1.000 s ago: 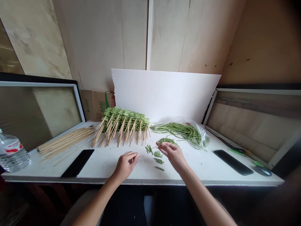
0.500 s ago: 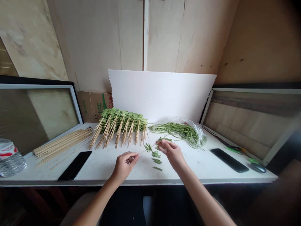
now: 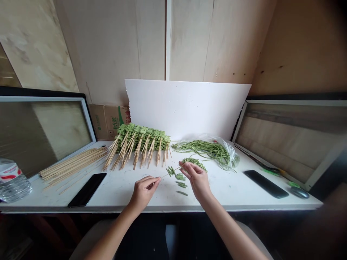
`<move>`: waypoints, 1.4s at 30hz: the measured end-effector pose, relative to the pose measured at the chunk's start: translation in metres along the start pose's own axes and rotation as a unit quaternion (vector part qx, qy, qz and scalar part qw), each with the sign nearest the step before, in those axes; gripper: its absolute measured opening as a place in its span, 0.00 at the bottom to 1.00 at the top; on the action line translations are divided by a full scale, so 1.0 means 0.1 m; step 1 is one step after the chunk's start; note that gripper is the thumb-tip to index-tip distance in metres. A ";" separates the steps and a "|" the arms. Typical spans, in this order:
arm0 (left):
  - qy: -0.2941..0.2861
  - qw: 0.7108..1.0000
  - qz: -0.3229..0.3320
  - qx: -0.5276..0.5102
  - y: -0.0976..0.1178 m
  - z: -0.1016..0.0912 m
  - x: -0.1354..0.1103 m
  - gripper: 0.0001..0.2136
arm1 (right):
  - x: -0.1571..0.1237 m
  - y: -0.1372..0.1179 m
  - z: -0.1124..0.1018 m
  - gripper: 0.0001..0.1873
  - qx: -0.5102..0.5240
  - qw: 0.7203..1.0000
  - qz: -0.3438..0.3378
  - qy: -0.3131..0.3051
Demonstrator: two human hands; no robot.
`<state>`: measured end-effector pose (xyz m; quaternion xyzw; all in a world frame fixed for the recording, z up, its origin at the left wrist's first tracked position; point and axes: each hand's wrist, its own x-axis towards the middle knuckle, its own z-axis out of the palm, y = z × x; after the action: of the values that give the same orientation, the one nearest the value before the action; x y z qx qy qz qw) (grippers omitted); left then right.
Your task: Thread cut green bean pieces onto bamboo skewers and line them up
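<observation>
A thin wooden skewer (image 3: 164,176) slants between my two hands, with several short green bean pieces (image 3: 170,170) threaded side by side on it. My left hand (image 3: 144,191) pinches its lower left end between thumb and fingers. At the upper right end, the closed fingertips of my right hand (image 3: 195,177) grip the skewer; whether they also hold a bean piece is hidden. Cut bean pieces (image 3: 181,184) lie in small rows on the white table below. Behind my right hand is a pile of cut beans (image 3: 196,162), partly covered by it.
Loaded bean skewers (image 3: 142,139) are stacked at the back, beside bare skewers (image 3: 74,164). Long beans (image 3: 208,148) spill from a clear bag (image 3: 232,153). Around them are two black phones (image 3: 87,189) (image 3: 265,184), a mouse (image 3: 299,192) and a water bottle (image 3: 13,182).
My right hand has shifted slightly and turned, and more of the cut bean pile shows behind it. My left hand keeps its pinch on the skewer. The view has moved a little.
</observation>
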<state>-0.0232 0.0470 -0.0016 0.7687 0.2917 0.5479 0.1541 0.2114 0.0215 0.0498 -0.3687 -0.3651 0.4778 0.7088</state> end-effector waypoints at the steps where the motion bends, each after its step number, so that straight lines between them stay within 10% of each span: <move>1: -0.001 1.000 0.000 -0.002 0.00 0.00 0.00 0.08 | 0.00 0.01 0.00 0.18 0.003 1.000 -0.002 0.003; 29: 0.016 0.999 -0.026 -0.010 0.05 -0.03 0.06 0.09 | -0.04 0.12 0.04 0.18 -0.105 0.990 0.040 -0.090; 42: 0.034 0.998 -0.040 -0.035 0.01 -0.07 0.07 0.07 | 0.11 0.10 -0.13 0.18 0.045 0.995 0.066 -0.055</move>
<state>-0.0273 0.0498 0.0069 0.7315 0.3083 0.5769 0.1926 0.2216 0.0321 0.0367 -0.3331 -0.3565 0.5588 0.6706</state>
